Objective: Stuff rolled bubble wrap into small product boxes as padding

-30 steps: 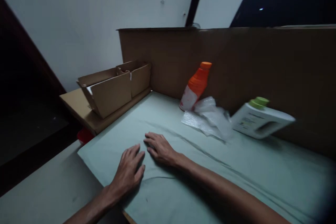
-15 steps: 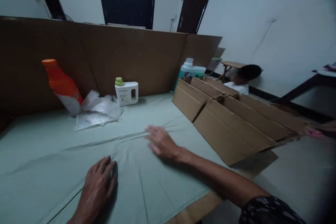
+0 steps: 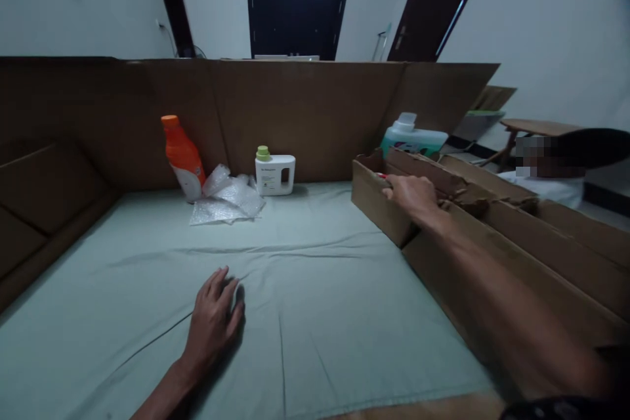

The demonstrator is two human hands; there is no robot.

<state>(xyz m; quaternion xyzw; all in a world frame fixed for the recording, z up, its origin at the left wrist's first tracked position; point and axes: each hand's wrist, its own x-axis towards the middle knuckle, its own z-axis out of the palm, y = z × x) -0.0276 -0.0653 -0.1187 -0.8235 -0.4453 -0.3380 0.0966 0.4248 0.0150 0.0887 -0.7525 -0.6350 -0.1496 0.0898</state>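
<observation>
My left hand [image 3: 214, 315] rests on the pale green cloth [image 3: 315, 315], fingers stretched out and holding nothing. A thin dark line, perhaps a cord or a crease, runs along the cloth beside that wrist. My right hand [image 3: 413, 195] reaches over the near wall of the far compartment of a cardboard box [image 3: 378, 207]. Its fingers are curled down and closed, mostly hidden from view. A small red bit [image 3: 381, 176] shows right by the fingertips; what it belongs to cannot be made out.
An orange and white bottle [image 3: 183, 157] leans at the back left beside bubble wrap [image 3: 229, 195]. A white jug with a green cap [image 3: 275, 174] stands near the cardboard screen [image 3: 315, 111]. Behind the box is a teal liquid bottle [image 3: 413, 138]. A person [image 3: 551, 187] sits at the right.
My right hand has moved from above the cloth to the right, into the far box compartment. My left hand stays on the cloth. The view has shifted, with the scene moving right.
</observation>
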